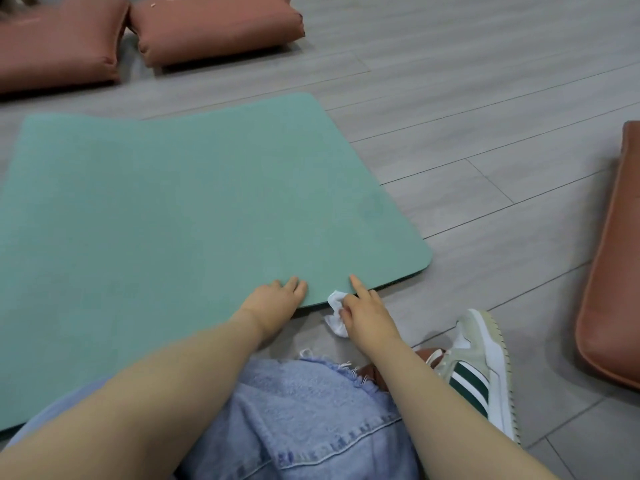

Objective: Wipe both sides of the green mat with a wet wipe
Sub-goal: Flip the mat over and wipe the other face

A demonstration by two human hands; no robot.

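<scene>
A person kneels at the near edge of the green mat (194,202), which lies flat on the grey floor (485,116). The left hand (277,299) grips that edge, fingers curled on top; just right of it the right hand (367,315) clutches a crumpled wet wipe (335,311), forefinger touching the mat. The wipe could slip loose or the mat buckle during a flip (grip is shared). Two cushions (145,32) lie beyond the mat; a third cushion (609,265) and a shoe (481,368) crowd its right.
</scene>
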